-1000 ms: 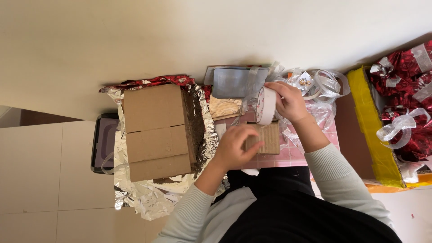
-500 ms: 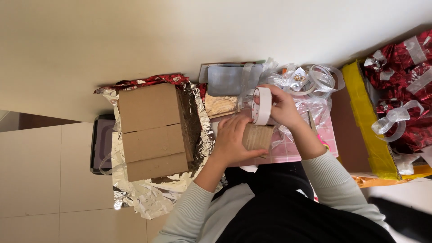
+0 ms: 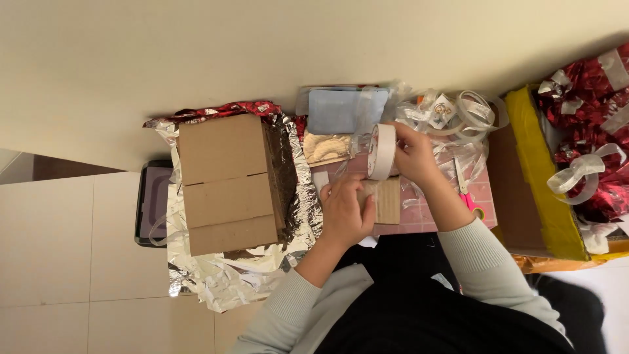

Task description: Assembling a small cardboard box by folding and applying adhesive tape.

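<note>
I see my right hand [image 3: 413, 154] gripping the tape roll [image 3: 381, 151] upright, my left hand [image 3: 346, 213] closed flat, I think, on the card piece [image 3: 388, 200] just below; I'd pull the tape taut and press down firmly.

Brown cardboard box [image 3: 226, 183] sits on crinkled silver foil sheet [image 3: 223, 282], left of the hands. Dark flat tray [image 3: 147, 203] lies under the foil's left edge. Pink cutting mat [image 3: 481, 196] is right of the box. On the mat: small brown cardboard piece [image 3: 388, 200] under left hand [image 3: 346, 213]; right hand [image 3: 414, 154] above it holds white tape roll [image 3: 381, 152]. Pale blue packet [image 3: 337, 110] lies behind the mat. Pink-handled scissors [image 3: 466, 193] right of the right hand. Yellow-edged open box [image 3: 544, 170] further right.
</note>
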